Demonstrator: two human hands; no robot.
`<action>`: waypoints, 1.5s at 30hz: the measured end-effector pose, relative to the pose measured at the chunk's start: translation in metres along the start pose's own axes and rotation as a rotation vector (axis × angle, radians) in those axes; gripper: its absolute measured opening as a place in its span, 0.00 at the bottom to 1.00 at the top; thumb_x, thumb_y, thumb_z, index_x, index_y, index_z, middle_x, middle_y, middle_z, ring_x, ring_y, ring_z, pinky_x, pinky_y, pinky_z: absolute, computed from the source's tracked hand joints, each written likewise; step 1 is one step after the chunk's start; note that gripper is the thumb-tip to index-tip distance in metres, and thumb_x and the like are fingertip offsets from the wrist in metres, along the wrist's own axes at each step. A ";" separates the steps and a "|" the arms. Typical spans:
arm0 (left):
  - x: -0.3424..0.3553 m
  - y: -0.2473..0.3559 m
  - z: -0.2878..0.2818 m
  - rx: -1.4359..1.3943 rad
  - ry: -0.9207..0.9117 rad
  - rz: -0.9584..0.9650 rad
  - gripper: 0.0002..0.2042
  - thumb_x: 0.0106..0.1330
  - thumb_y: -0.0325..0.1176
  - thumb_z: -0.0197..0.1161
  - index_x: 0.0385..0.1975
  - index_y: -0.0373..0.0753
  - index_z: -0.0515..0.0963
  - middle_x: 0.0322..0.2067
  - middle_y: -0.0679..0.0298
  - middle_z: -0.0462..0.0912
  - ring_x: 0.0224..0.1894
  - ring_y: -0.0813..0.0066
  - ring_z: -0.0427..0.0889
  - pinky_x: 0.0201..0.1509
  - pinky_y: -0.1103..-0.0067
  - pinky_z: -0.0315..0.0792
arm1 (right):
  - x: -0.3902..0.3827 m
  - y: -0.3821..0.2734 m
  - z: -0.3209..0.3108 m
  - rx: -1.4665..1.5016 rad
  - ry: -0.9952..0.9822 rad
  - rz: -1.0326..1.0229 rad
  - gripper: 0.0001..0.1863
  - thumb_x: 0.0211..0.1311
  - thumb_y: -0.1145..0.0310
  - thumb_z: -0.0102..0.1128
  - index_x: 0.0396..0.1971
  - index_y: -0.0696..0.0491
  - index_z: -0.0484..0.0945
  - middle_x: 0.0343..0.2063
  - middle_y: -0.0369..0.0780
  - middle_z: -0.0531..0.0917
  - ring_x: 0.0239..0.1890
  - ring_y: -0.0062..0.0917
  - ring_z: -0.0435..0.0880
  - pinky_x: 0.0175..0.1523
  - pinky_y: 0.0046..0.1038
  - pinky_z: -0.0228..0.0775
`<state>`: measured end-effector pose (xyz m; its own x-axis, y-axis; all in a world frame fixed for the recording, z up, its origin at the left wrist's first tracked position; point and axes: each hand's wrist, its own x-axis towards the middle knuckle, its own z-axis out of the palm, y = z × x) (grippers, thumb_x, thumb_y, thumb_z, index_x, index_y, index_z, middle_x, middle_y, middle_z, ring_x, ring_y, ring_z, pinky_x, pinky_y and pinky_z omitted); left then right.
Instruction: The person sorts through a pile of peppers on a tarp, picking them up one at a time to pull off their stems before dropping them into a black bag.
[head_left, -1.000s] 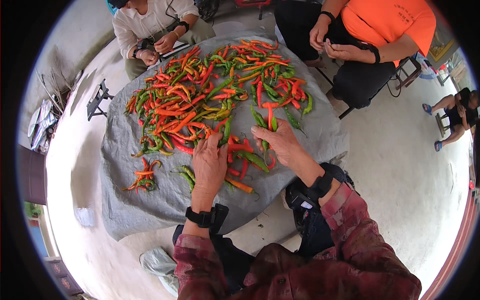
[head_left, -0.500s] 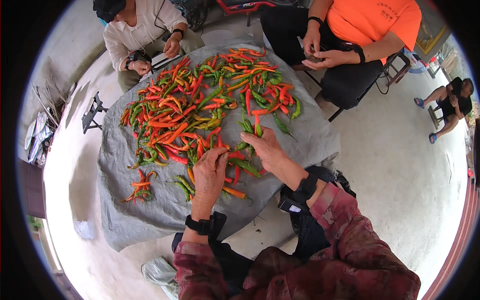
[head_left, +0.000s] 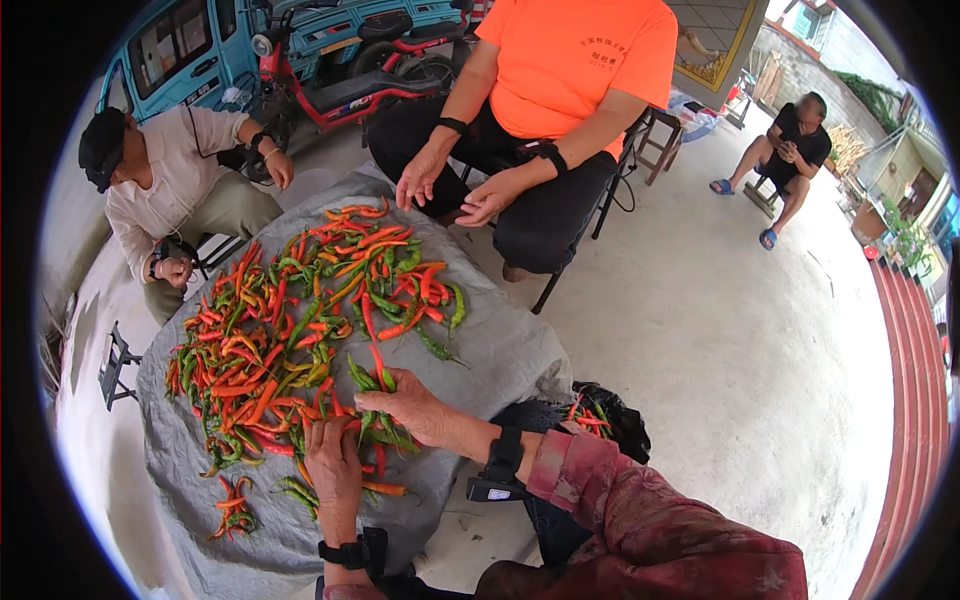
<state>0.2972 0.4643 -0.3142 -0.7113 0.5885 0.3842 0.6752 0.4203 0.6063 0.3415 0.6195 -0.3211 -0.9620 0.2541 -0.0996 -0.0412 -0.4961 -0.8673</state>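
A heap of red, orange and green chili peppers (head_left: 250, 365) lies on a grey cloth (head_left: 180, 545) spread over a low table. My right hand (head_left: 408, 405), at the heap's near right side, is closed around a few chili peppers (head_left: 362, 376), green ones and a red one, their ends sticking out past the thumb. Close beside it, my left hand (head_left: 333, 465) reaches down to the near edge of the heap with its fingers bent together. Its fingertips are among peppers, and what they grip is hidden. Loose green chili peppers (head_left: 297, 492) lie just left of that hand.
A small separate pile of peppers (head_left: 235, 508) sits near left. By my knee hangs a black plastic bag (head_left: 628, 425) with peppers inside. Across the table sit a person in orange (head_left: 575, 60) and one in beige (head_left: 185, 150). Red scooters (head_left: 350, 95) stand behind.
The view has swung up and right, showing the scooters, a blue vehicle and the bag. The person in orange has parted their hands. My hands stay close together over the peppers.
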 end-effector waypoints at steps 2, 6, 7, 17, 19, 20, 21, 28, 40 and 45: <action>-0.001 -0.007 0.001 0.352 -0.032 0.117 0.11 0.52 0.19 0.55 0.37 0.35 0.72 0.32 0.57 0.75 0.39 0.55 0.73 0.43 0.67 0.67 | -0.004 -0.008 0.006 0.103 -0.002 0.094 0.11 0.53 0.70 0.61 0.35 0.57 0.74 0.26 0.36 0.77 0.28 0.17 0.75 0.33 0.20 0.67; -0.002 -0.015 0.009 0.395 -0.108 0.076 0.14 0.52 0.19 0.53 0.40 0.36 0.71 0.35 0.55 0.74 0.40 0.54 0.71 0.43 0.66 0.66 | -0.001 -0.004 0.006 0.053 -0.057 0.046 0.12 0.51 0.72 0.61 0.34 0.59 0.73 0.25 0.38 0.78 0.28 0.19 0.76 0.33 0.23 0.68; -0.006 -0.016 0.004 0.414 -0.116 0.087 0.13 0.53 0.20 0.53 0.40 0.35 0.72 0.33 0.54 0.73 0.39 0.53 0.71 0.42 0.65 0.66 | -0.004 -0.002 0.009 0.099 -0.107 0.048 0.11 0.50 0.72 0.61 0.33 0.59 0.73 0.23 0.38 0.77 0.26 0.20 0.76 0.33 0.23 0.67; -0.006 -0.019 -0.005 -0.197 0.089 -0.115 0.06 0.58 0.26 0.57 0.34 0.33 0.72 0.19 0.58 0.74 0.20 0.69 0.74 0.25 0.76 0.67 | 0.003 -0.022 -0.015 0.222 0.134 -0.001 0.06 0.49 0.77 0.63 0.27 0.56 0.74 0.19 0.36 0.76 0.22 0.22 0.77 0.27 0.23 0.68; -0.006 -0.012 -0.004 -0.448 0.131 -0.250 0.05 0.59 0.27 0.58 0.32 0.34 0.72 0.15 0.61 0.71 0.17 0.77 0.72 0.21 0.79 0.65 | 0.003 -0.016 -0.012 0.135 0.101 -0.028 0.06 0.49 0.77 0.62 0.28 0.57 0.74 0.20 0.36 0.76 0.23 0.22 0.77 0.28 0.23 0.68; -0.009 -0.012 -0.007 -0.433 0.145 -0.265 0.05 0.59 0.27 0.58 0.32 0.34 0.72 0.15 0.61 0.71 0.17 0.77 0.72 0.21 0.79 0.65 | 0.004 -0.012 -0.008 0.027 0.101 -0.084 0.07 0.50 0.76 0.62 0.29 0.57 0.75 0.21 0.37 0.76 0.24 0.22 0.78 0.30 0.22 0.69; -0.011 -0.013 -0.009 -0.365 0.143 -0.275 0.05 0.59 0.28 0.59 0.31 0.34 0.71 0.14 0.63 0.71 0.16 0.79 0.71 0.21 0.80 0.64 | 0.005 -0.007 -0.001 0.031 0.086 -0.073 0.07 0.50 0.76 0.62 0.29 0.57 0.75 0.21 0.37 0.76 0.24 0.22 0.78 0.30 0.22 0.69; -0.011 -0.005 -0.017 -0.314 0.164 -0.185 0.06 0.59 0.27 0.60 0.31 0.35 0.71 0.17 0.65 0.75 0.19 0.82 0.73 0.23 0.83 0.67 | -0.003 -0.004 0.017 -0.837 -0.062 -0.389 0.15 0.47 0.71 0.64 0.34 0.59 0.72 0.25 0.40 0.77 0.28 0.24 0.78 0.37 0.28 0.69; -0.015 -0.005 -0.008 -0.702 0.005 -0.265 0.11 0.64 0.32 0.55 0.42 0.31 0.70 0.31 0.66 0.76 0.33 0.83 0.73 0.39 0.86 0.68 | -0.004 -0.009 0.009 0.240 -0.059 0.123 0.09 0.55 0.71 0.60 0.35 0.57 0.75 0.28 0.40 0.80 0.25 0.19 0.79 0.28 0.20 0.74; -0.017 0.000 0.000 -0.736 -0.049 -0.258 0.05 0.64 0.29 0.56 0.33 0.34 0.73 0.25 0.70 0.75 0.29 0.85 0.70 0.34 0.87 0.66 | -0.005 -0.005 0.013 0.289 -0.129 0.220 0.08 0.56 0.73 0.59 0.36 0.57 0.75 0.32 0.42 0.80 0.24 0.19 0.78 0.28 0.19 0.74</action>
<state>0.3098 0.4542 -0.3206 -0.8074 0.5714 0.1471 0.1735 -0.0084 0.9848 0.3425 0.6096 -0.3100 -0.9817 0.0177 -0.1899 0.1136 -0.7454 -0.6568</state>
